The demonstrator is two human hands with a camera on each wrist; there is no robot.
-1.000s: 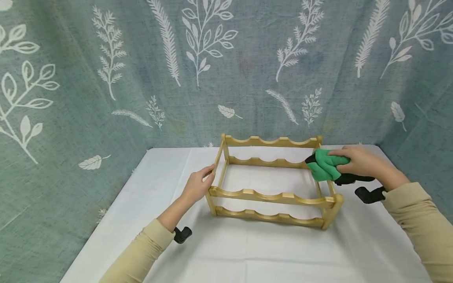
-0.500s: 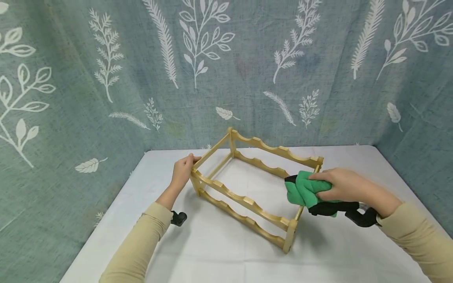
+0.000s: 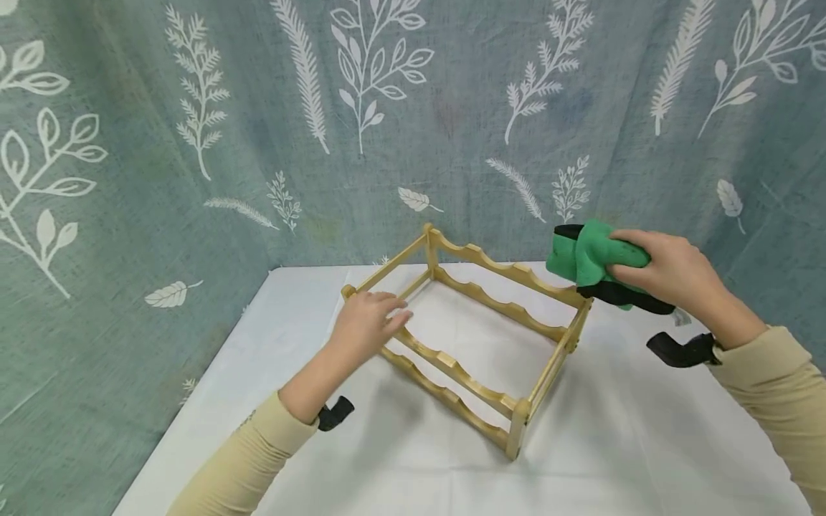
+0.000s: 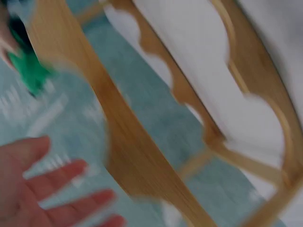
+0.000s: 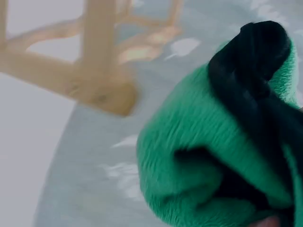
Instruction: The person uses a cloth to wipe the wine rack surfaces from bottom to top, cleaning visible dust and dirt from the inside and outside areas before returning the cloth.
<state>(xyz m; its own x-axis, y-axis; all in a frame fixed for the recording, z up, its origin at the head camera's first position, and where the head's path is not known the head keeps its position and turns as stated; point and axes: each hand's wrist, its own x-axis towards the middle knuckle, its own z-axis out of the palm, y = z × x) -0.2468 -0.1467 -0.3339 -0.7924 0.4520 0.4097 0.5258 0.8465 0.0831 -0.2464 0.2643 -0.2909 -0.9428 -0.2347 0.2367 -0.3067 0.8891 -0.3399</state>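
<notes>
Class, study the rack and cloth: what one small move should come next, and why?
Probably the left grip should close on the rack at its left end, to steady it. That grip is open and holds nothing, while the right grip holds the bunched cloth clear of the rack; wiping would likely go better with the rack held first.

One wooden rack [image 3: 454, 369], four scalloped rails [image 3: 516, 274] on it. One green cloth bundle [image 3: 600, 254]. One left hand [image 3: 366, 322], one right hand [image 3: 677, 269], two total. Two beige sleeves [image 3: 258, 451], one per arm. Two black wrist pieces [image 3: 335, 413], one per wrist. One worktop [image 3: 400, 473].
</notes>
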